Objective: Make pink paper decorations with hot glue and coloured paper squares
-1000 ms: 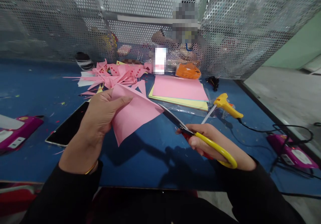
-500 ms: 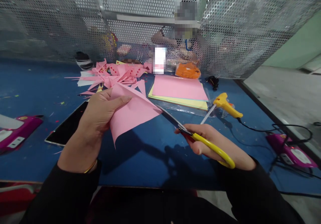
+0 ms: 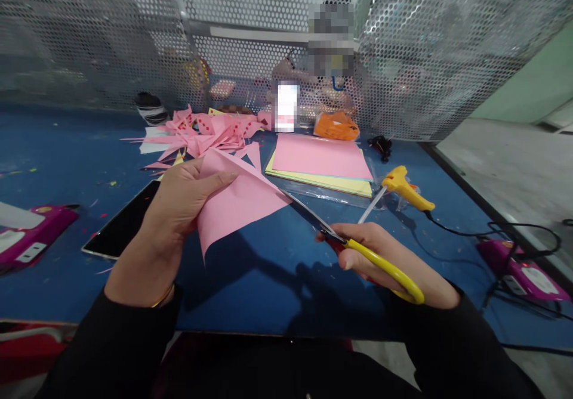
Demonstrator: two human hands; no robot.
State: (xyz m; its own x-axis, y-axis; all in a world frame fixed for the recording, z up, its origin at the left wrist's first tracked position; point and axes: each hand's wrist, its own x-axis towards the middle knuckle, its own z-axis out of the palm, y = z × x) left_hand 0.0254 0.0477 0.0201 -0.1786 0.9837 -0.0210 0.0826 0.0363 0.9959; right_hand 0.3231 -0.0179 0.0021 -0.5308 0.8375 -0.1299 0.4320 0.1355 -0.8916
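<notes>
A folded sheet of pink paper [image 3: 237, 199] is pinched in my left hand [image 3: 179, 202], thumb on top, held above the blue table. My right hand [image 3: 376, 247] is closed around yellow-handled scissors [image 3: 380, 262]. Their blades point up and left, with the tip at the right corner of the pink paper. Whether the blades are cutting into the paper I cannot tell. Beneath my left forearm lies a dark tablet-like device [image 3: 123, 223]. Just beyond the paper are pink paper scraps [image 3: 215, 133].
A stack of pink and yellow sheets [image 3: 320, 157] lies behind the scissors. To the right are a yellow glue gun [image 3: 407, 189] with a cord and a purple device [image 3: 523, 271]. Another purple device [image 3: 38, 232] is at left. A perforated screen [image 3: 250, 59] with an orange packet [image 3: 336, 126] before it stands at the back.
Hardly anything differs. My right hand and the scissors sit very slightly farther right and lower in view, while the whole scene has shifted a little right.
</notes>
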